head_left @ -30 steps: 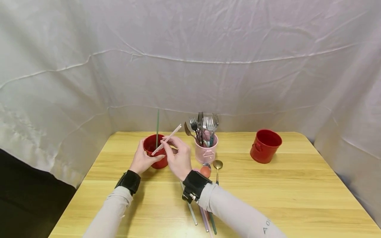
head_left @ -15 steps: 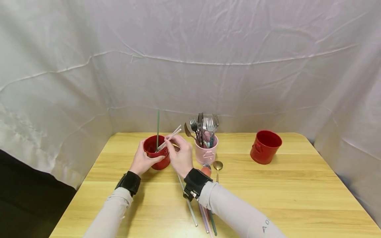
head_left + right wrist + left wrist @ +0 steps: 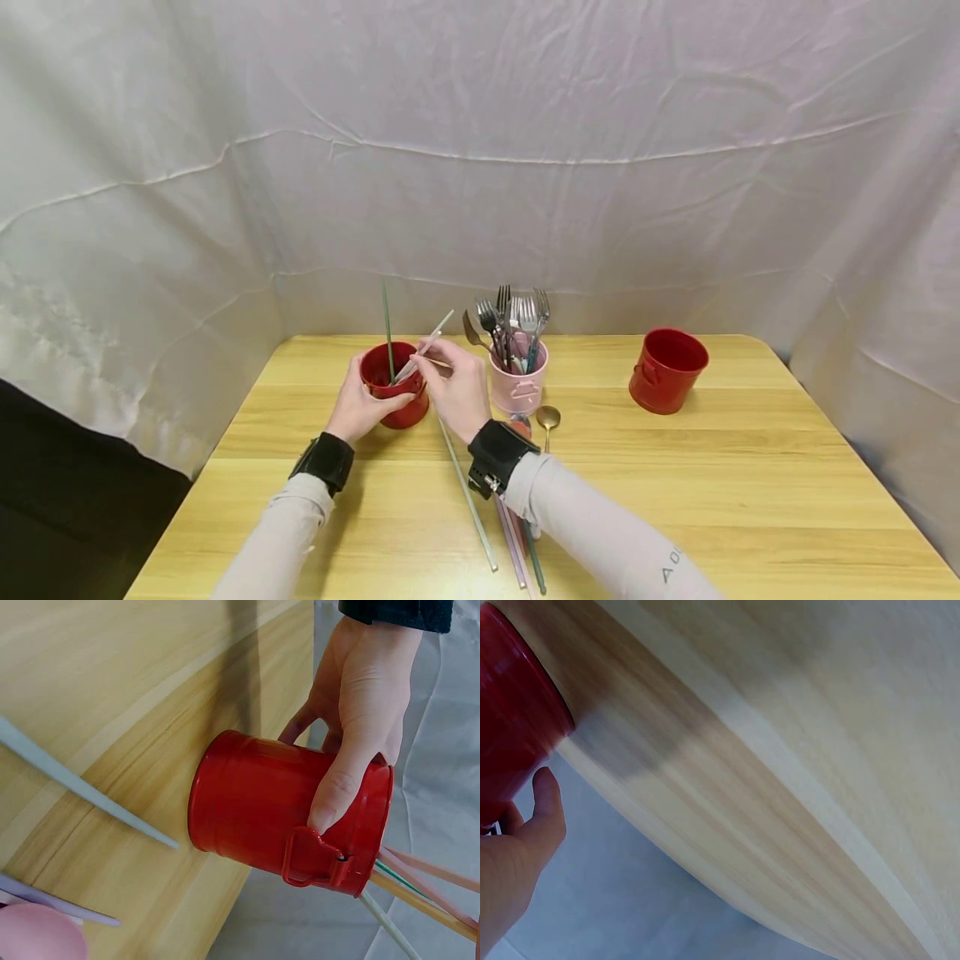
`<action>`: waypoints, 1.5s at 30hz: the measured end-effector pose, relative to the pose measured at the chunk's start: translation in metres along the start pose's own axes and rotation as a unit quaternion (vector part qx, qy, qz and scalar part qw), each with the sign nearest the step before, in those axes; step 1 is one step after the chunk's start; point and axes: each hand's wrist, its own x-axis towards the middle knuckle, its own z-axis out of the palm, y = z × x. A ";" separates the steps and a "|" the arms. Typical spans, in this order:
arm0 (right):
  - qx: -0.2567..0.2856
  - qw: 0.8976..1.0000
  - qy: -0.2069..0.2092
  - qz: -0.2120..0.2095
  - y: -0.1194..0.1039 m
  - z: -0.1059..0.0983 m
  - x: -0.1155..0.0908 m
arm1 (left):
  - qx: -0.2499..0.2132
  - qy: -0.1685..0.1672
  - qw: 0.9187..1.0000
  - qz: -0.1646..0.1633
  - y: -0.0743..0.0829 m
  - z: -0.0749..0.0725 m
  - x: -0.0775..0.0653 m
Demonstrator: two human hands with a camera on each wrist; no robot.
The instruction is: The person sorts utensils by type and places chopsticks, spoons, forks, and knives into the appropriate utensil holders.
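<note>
My left hand [image 3: 362, 406] grips a small red metal bucket [image 3: 405, 414] from its left side, thumb across the front below the rim. Inside, a green chopstick [image 3: 387, 325] leans up against the far side. With thumb and fingertips my right hand [image 3: 461, 392] pinches pale pinkish chopsticks [image 3: 444, 322], slanted over the bucket's right rim with their lower ends inside. In the right wrist view, pink chopsticks [image 3: 427, 889], an orange-brown one [image 3: 420, 904] and a pale one [image 3: 390, 926] stick out of the mouth; the right fingers are mostly outside that view.
A pink bucket [image 3: 517, 398] full of forks stands right of my right hand. Another red bucket [image 3: 662, 387] stands farther right. A gold spoon [image 3: 549, 416], a pale green chopstick [image 3: 468, 500] and lilac chopsticks [image 3: 510, 542] lie on the wooden table, partly under my right forearm.
The pale chopsticks in my right hand have gone down into the bucket from above its rim. The green chopstick has tipped left. My left hand has stayed in place on the bucket.
</note>
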 end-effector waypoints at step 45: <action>-0.278 0.907 -0.302 0.095 0.020 -0.044 -0.049 | 0.008 0.007 1.000 -0.005 -0.031 0.002 0.011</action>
